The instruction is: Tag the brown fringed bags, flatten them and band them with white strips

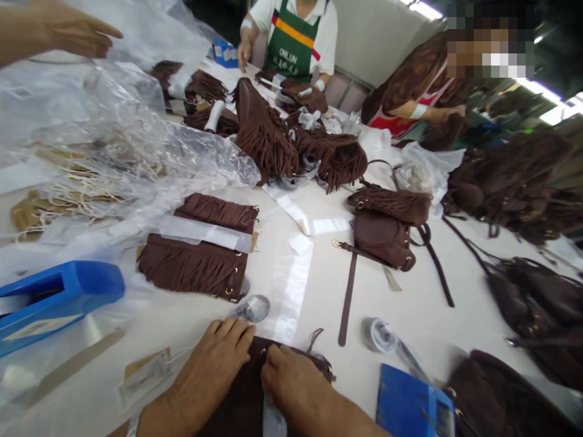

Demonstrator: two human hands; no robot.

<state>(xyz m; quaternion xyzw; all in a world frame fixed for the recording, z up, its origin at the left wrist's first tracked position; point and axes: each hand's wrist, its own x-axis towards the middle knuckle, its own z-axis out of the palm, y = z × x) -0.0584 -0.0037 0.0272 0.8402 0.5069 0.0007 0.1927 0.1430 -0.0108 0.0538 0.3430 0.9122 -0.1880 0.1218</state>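
Note:
A dark brown suede-like bag point(237, 397) lies at the near edge of the table, partly covered by my hands. My left hand point(223, 349) is closed over its upper left part, fingers bent and thumb hidden. On the upper middle of the same bag, my right hand point(291, 376) is closed with curled fingers; their tips are hidden. A whitish strip point(273, 419) shows below the right hand. Just beyond my left fingers lies a clear-wrapped round piece point(255, 308). A fringed brown bag point(195, 264) with a pale strip across it rests farther away.
A blue tape dispenser point(68, 294) stands at left, under clear plastic bags point(150, 145). A small backpack point(385, 227), a blue box point(405, 400) and piled brown bags point(514, 182) are at right. Two co-workers stand opposite; another person's hand point(77, 30) reaches in upper left.

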